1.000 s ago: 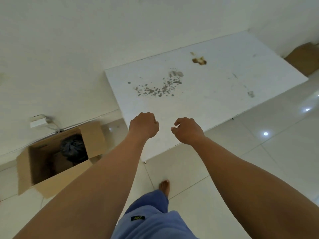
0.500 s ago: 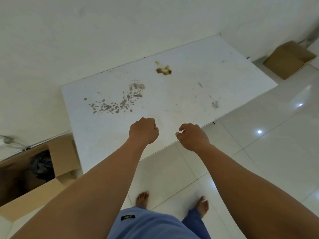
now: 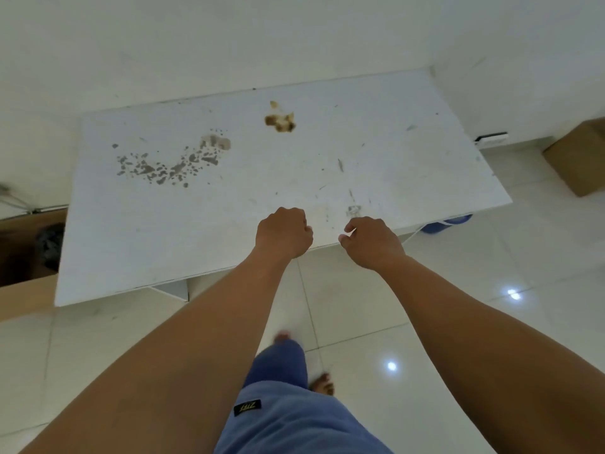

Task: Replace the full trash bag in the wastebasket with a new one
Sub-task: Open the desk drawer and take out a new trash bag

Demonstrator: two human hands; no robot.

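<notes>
Both my arms reach forward over the near edge of a stained white table [image 3: 137, 244]. My left hand [image 3: 283, 232] is curled into a fist and holds nothing. My right hand [image 3: 373, 242] is also curled, thumb near the forefinger, with nothing in it. A blue rounded object [image 3: 447, 222], possibly the wastebasket, peeks out from under the table's right end, mostly hidden. At the far left, a crumpled black bag [image 3: 49, 245] lies inside an open cardboard box [image 3: 26, 296], partly hidden by the table.
A second cardboard box [image 3: 579, 162] stands on the floor at the right, by the wall. A white power strip [image 3: 491, 138] lies behind the table's right corner. Cables [image 3: 13, 199] run along the wall at the left. My bare feet stand on glossy white tiles [image 3: 458, 322].
The view has swung right along the table: the left box slid to the frame's edge and the blue object came into sight. Both hands stay curled in front of me.
</notes>
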